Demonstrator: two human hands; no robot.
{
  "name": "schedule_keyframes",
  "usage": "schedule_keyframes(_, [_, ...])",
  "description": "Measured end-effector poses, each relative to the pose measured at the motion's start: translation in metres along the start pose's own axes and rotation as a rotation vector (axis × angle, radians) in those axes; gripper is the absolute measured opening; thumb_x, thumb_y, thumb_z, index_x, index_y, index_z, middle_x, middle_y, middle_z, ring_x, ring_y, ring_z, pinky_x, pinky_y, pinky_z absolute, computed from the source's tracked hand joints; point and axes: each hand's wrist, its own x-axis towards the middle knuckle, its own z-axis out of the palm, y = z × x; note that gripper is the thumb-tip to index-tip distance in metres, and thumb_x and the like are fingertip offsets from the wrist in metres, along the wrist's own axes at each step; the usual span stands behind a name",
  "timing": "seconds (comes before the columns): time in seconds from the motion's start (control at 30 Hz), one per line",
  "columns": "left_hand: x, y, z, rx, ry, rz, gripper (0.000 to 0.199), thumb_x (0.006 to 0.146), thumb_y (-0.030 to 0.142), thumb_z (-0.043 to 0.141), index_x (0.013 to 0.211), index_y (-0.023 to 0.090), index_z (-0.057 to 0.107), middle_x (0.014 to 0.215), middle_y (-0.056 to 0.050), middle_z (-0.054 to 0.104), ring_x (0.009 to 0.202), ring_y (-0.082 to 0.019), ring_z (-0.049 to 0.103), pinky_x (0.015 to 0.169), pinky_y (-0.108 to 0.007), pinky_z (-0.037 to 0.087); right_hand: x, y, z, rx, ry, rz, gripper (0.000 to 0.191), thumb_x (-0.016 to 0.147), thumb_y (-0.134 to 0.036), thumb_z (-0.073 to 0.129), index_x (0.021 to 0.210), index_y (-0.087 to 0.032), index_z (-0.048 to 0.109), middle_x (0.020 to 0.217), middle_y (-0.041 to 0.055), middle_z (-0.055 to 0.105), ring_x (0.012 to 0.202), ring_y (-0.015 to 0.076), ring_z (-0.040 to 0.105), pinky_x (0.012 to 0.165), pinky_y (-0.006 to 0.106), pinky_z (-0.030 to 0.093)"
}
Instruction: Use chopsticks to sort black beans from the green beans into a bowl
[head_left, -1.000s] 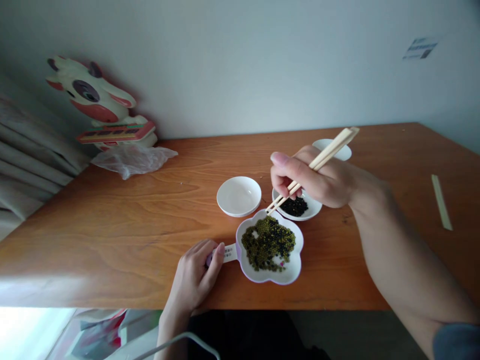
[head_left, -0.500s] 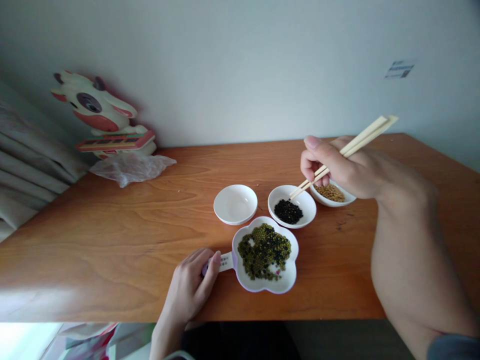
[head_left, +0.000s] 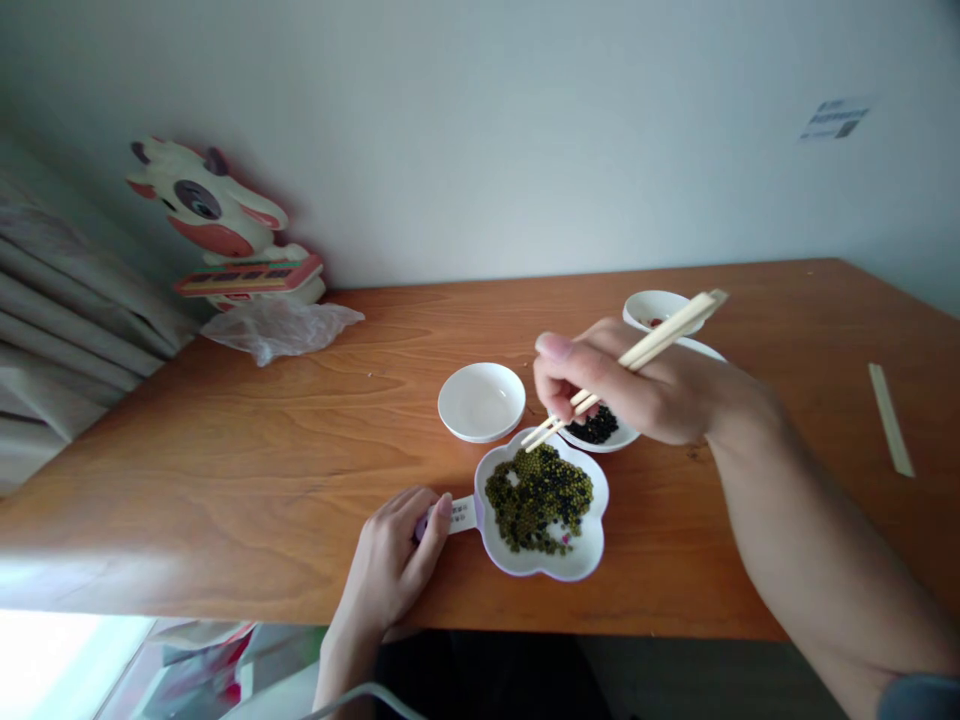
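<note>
Left hand [head_left: 391,552] grips the dish handle [head_left: 453,517], its printed label [head_left: 463,514] illegibly small.

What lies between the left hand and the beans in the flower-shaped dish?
In the head view, the white, printed part of the handle comes after the left hand, then the dish's purple rim, before the beans.
</note>
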Motion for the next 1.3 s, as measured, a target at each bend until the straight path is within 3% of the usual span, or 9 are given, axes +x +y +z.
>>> schedule_keyframes(0.13, [0.001,0.002,0.0,-0.007,0.016,-0.003,0.037,0.108,0.035,0.046,0.074,0.022,0.047,0.069,0.0,0.056,0.065,-0.016,0.054,0.066,-0.028,0.039,0.014,0.002,0.024,0.015,-0.133,-0.051,0.056,0.113,-0.052,0.032,0.076,-0.019,0.058,0.069,-0.0009,0.062,0.061,0.0123,0.051,0.065,0.03,0.036])
schedule_keyframes(0.3, [0.001,0.0,0.001,-0.004,-0.003,-0.018,0.038,0.11,0.037,0.045,0.075,0.022,0.046,0.07,0.001,0.054,0.066,-0.016,0.053,0.067,-0.029,0.038,0.023,0.01,0.036,-0.053,-0.177,-0.083,0.057,0.113,-0.05,0.03,0.077,-0.018,0.059,0.065,-0.0011,0.058,0.058,0.0122,0.048,0.063,0.029,0.036])
schedule_keyframes(0.83, [0.0,0.0,0.001,-0.016,-0.021,-0.026,0.04,0.111,0.039,0.044,0.076,0.021,0.043,0.071,0.002,0.051,0.066,-0.015,0.051,0.068,-0.029,0.036,0.031,0.019,0.047,-0.097,-0.205,-0.037,0.066,0.112,-0.057,0.025,0.078,-0.018,0.064,0.067,0.0024,0.065,0.064,0.015,0.057,0.069,0.031,0.038])
schedule_keyframes(1.3, [0.0,0.001,0.001,-0.033,-0.009,-0.018,0.039,0.111,0.038,0.045,0.076,0.022,0.043,0.07,0.002,0.051,0.066,-0.015,0.05,0.068,-0.029,0.036,0.032,0.019,0.048,-0.068,-0.209,-0.053,0.06,0.113,-0.052,0.027,0.076,-0.019,0.061,0.066,0.002,0.064,0.062,0.0146,0.053,0.067,0.031,0.038])
